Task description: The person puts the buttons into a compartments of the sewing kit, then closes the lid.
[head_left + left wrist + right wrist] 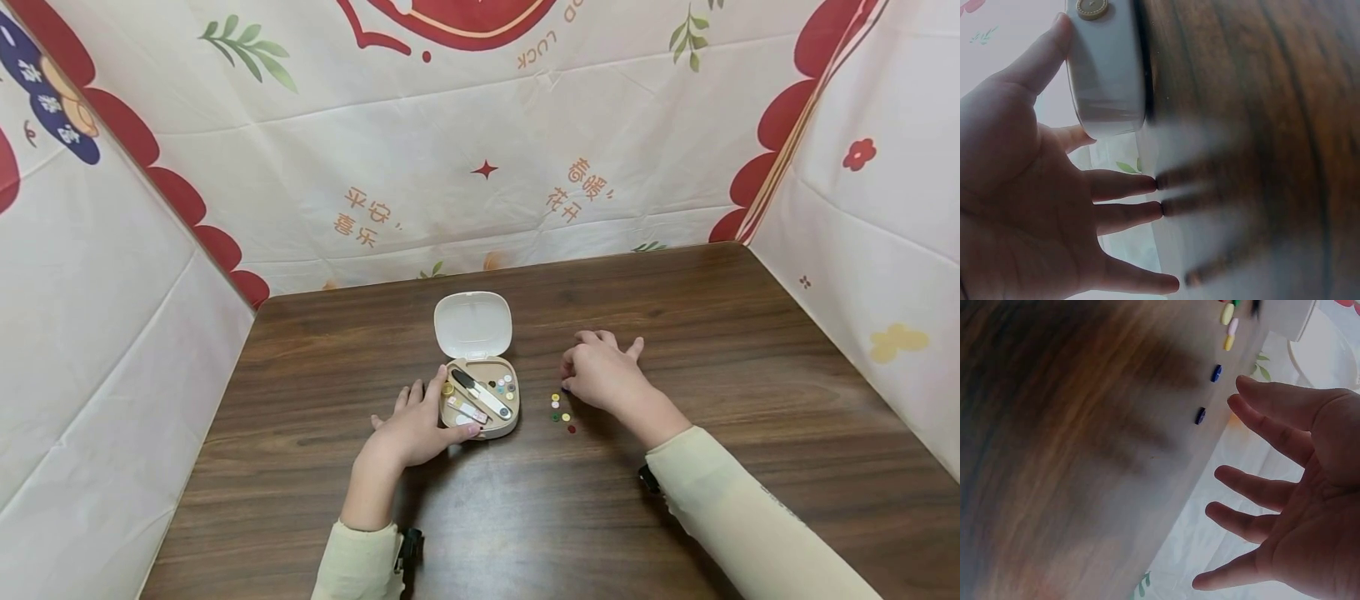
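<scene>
The left hand [414, 433], fingers splayed, touched the open case [504, 431] mid-frame; the right hand [603, 375], loosely spread, hovered near buttons [566, 417] on the woodgrain table [525, 517], printed cloth [465, 125] filling the frame's top!

Dressed in Pale Cream, Touched with Black

The person's left hand [416, 425] and right hand [603, 375] are bare below long cream sleeves. The left sleeve [358, 562] looks plain; the right sleeve [750, 508] bears a small dark marking [783, 504], perhaps lettering, too blurred to read. A compact black piece sits at each cuff, left [410, 546] and right [649, 478].
</scene>
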`<state>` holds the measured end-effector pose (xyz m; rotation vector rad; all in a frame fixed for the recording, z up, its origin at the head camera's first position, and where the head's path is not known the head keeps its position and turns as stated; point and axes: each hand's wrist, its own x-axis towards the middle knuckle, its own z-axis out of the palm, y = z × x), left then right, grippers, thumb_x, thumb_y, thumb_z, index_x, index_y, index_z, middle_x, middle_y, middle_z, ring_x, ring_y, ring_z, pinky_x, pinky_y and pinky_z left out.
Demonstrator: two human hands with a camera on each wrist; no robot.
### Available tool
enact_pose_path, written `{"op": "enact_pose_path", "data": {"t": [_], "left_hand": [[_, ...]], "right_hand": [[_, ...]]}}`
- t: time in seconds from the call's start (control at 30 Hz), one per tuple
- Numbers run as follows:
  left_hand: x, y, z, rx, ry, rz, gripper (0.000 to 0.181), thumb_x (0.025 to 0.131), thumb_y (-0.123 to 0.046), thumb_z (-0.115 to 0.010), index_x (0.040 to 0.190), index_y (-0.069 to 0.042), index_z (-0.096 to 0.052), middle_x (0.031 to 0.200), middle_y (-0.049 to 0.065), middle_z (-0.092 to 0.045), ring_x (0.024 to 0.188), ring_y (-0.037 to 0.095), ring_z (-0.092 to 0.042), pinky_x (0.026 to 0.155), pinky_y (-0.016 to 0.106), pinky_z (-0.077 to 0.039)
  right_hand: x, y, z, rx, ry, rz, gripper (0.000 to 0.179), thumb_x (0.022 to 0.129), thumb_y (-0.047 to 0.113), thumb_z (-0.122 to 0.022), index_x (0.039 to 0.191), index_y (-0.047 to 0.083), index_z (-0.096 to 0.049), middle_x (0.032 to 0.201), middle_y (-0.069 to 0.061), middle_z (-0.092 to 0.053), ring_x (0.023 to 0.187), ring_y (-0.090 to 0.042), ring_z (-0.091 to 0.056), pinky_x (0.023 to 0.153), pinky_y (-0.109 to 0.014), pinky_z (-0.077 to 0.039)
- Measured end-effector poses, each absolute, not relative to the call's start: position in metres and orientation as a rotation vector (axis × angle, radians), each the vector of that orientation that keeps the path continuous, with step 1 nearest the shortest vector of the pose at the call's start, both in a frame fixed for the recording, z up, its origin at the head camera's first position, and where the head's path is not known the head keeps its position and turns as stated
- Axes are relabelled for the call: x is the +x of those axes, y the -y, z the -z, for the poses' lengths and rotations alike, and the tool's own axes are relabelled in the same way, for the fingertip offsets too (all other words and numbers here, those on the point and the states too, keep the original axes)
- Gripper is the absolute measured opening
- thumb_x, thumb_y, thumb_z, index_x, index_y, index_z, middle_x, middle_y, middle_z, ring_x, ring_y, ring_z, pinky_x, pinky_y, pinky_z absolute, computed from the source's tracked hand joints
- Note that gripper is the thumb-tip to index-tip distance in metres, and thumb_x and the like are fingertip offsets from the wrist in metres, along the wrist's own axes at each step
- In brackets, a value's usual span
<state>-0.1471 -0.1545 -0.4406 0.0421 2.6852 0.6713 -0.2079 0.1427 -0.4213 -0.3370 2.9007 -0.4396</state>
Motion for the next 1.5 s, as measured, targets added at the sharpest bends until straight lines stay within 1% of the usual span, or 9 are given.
{"op": "enact_pose_path", "data": {"t": [0.2, 0.43, 0.57, 0.73, 0.9, 1.07, 1.23, 1.3, 1.5], "left_hand": [[-0.143, 0.151, 0.427, 0.043, -2.681, -0.669, 0.109, 0.091, -0.072, -0.07, 0.173, -0.031, -0.012, 0.174, 0.027, -0.025, 0.163, 0.05, -0.019, 0.112, 0.093, -0.012], [-0.147, 0.155, 0.439, 0.05, -2.702, -0.652, 0.118, 0.083, -0.088, -0.064, 0.173, -0.036, -0.008, 0.174, 0.027, -0.025, 0.163, 0.05, -0.02, 0.108, 0.095, -0.013], [-0.151, 0.158, 0.452, 0.043, -2.694, -0.629, 0.119, 0.082, -0.092, -0.059, 0.172, -0.039, -0.002, 0.177, 0.024, -0.021, 0.166, 0.046, -0.016, 0.107, 0.096, -0.013], [-0.148, 0.158, 0.446, 0.043, -2.654, -0.587, 0.115, 0.089, -0.085, -0.058, 0.172, -0.036, 0.003, 0.178, 0.022, -0.015, 0.167, 0.042, -0.011, 0.112, 0.093, -0.013], [-0.142, 0.155, 0.429, 0.052, -2.635, -0.599, 0.109, 0.095, -0.075, -0.062, 0.173, -0.03, -0.001, 0.178, 0.022, -0.017, 0.167, 0.042, -0.012, 0.113, 0.091, -0.014], [-0.142, 0.155, 0.427, 0.042, -2.63, -0.621, 0.11, 0.092, -0.076, -0.064, 0.173, -0.032, -0.004, 0.178, 0.023, -0.018, 0.167, 0.042, -0.013, 0.112, 0.092, -0.013], [-0.146, 0.156, 0.435, 0.045, -2.647, -0.636, 0.115, 0.086, -0.085, -0.064, 0.172, -0.039, -0.003, 0.176, 0.026, -0.02, 0.166, 0.045, -0.014, 0.108, 0.095, -0.013], [-0.149, 0.157, 0.445, 0.056, -2.669, -0.607, 0.118, 0.083, -0.089, -0.062, 0.172, -0.04, -0.002, 0.176, 0.027, -0.021, 0.165, 0.047, -0.015, 0.103, 0.097, -0.015], [-0.146, 0.153, 0.435, 0.027, -2.646, -0.619, 0.116, 0.085, -0.083, -0.067, 0.172, -0.039, -0.003, 0.177, 0.024, -0.02, 0.166, 0.045, -0.015, 0.106, 0.096, -0.014]], "right_hand": [[-0.208, -0.143, 0.425, -0.342, -2.887, 0.409, 0.009, 0.092, 0.017, -0.08, 0.086, 0.02, -0.076, 0.158, -0.024, -0.051, 0.153, -0.056, -0.032, 0.11, -0.095, -0.003], [-0.208, -0.142, 0.428, -0.342, -2.887, 0.39, 0.014, 0.091, 0.017, -0.081, 0.082, 0.021, -0.073, 0.157, -0.024, -0.052, 0.153, -0.055, -0.033, 0.11, -0.095, -0.003], [-0.209, -0.142, 0.429, -0.345, -2.889, 0.386, 0.02, 0.091, 0.017, -0.081, 0.077, 0.022, -0.069, 0.153, -0.021, -0.055, 0.151, -0.054, -0.034, 0.109, -0.095, -0.004], [-0.21, -0.143, 0.43, -0.348, -2.889, 0.39, 0.027, 0.092, 0.015, -0.081, 0.07, 0.022, -0.066, 0.155, -0.02, -0.055, 0.152, -0.055, -0.034, 0.11, -0.095, -0.003], [-0.21, -0.143, 0.43, -0.343, -2.889, 0.394, 0.028, 0.093, 0.013, -0.079, 0.07, 0.021, -0.067, 0.16, -0.02, -0.052, 0.153, -0.055, -0.033, 0.111, -0.094, -0.002], [-0.208, -0.143, 0.43, -0.349, -2.889, 0.393, 0.03, 0.093, 0.012, -0.078, 0.067, 0.02, -0.064, 0.161, -0.02, -0.051, 0.153, -0.055, -0.033, 0.111, -0.094, -0.003], [-0.207, -0.143, 0.429, -0.36, -2.886, 0.393, 0.031, 0.093, 0.012, -0.078, 0.067, 0.019, -0.064, 0.161, -0.021, -0.051, 0.153, -0.055, -0.034, 0.111, -0.094, -0.003], [-0.208, -0.143, 0.43, -0.365, -2.886, 0.394, 0.031, 0.093, 0.011, -0.079, 0.067, 0.019, -0.063, 0.161, -0.021, -0.051, 0.153, -0.055, -0.034, 0.111, -0.094, -0.003], [-0.208, -0.143, 0.429, -0.371, -2.877, 0.408, 0.032, 0.092, 0.011, -0.08, 0.066, 0.017, -0.062, 0.16, -0.021, -0.052, 0.153, -0.054, -0.035, 0.111, -0.094, -0.003]]}}
